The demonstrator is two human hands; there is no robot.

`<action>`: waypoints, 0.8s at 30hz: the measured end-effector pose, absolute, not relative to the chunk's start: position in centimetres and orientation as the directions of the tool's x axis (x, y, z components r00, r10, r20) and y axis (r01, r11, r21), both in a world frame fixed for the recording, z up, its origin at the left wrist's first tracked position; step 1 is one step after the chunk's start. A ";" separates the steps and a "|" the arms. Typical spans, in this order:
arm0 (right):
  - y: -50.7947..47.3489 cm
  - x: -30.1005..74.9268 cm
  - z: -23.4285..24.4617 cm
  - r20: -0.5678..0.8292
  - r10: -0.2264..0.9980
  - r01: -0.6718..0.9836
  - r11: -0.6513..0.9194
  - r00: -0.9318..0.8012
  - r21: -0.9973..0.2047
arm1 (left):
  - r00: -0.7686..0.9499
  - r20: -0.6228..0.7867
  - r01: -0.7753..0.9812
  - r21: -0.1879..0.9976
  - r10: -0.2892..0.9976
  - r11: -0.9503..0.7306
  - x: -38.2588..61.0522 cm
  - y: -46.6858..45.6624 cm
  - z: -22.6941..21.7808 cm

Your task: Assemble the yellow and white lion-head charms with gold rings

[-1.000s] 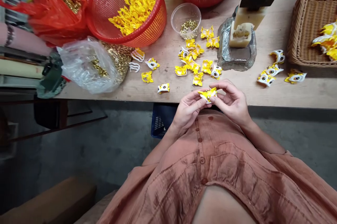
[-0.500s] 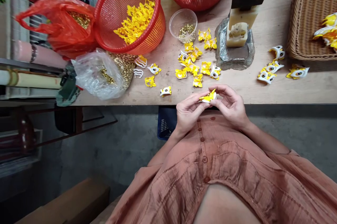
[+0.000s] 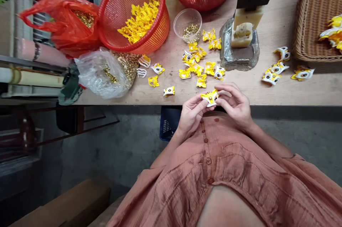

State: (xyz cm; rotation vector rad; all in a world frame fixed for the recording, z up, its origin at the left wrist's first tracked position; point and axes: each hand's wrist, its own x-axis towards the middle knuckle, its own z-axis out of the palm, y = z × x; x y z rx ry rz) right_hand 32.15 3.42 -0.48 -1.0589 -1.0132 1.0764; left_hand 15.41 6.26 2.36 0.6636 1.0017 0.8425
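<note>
Between my two hands, at the table's front edge, is a small yellow and white plastic lion head piece (image 3: 210,98), its eye side turned up toward me. My left hand (image 3: 191,113) pinches its left end with thumb and fingers. At its right end, my right hand (image 3: 236,106) grips it with the thumb and bent fingers. Just beyond lie several yellow pieces (image 3: 196,68), some with white eye parts joined on. To the left sit a yellow and white piece (image 3: 169,91), a yellow piece (image 3: 153,81) and white wavy strips (image 3: 141,73).
A press-like tool with a block (image 3: 242,35) stands behind the pieces. Left of it are a clear tub of brass rings (image 3: 187,24), a red basket of yellow parts (image 3: 133,45), and bags of gold bits (image 3: 101,74). A wicker basket (image 3: 300,38) stands right, beside several eyed pieces (image 3: 275,72).
The lion head piece has been tilted in my hands, so its face and eye now show instead of its edge. The loose pieces on the table lie as before.
</note>
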 end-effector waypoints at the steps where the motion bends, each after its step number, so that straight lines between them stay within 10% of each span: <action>1: 3.2 32.2 -0.4 0.194 0.957 -0.067 0.213 0.215 -0.975 | 0.292 -0.450 -0.309 0.791 0.844 0.529 15.4 6.3 2.4; 7: 3.2 32.3 -0.3 0.442 0.879 0.293 0.381 0.180 -0.877 | 0.257 -0.385 -0.284 0.847 0.887 0.450 15.3 6.1 2.0; 19: 3.3 32.3 -1.1 0.486 0.855 0.293 0.425 0.180 -0.857 | 0.237 -0.219 -0.105 0.963 0.947 0.249 15.2 5.3 1.7; 24: 3.1 32.4 -1.3 0.432 0.873 0.205 0.390 0.226 -0.897 | 0.272 -0.351 -0.180 0.896 0.896 0.406 15.2 5.6 1.6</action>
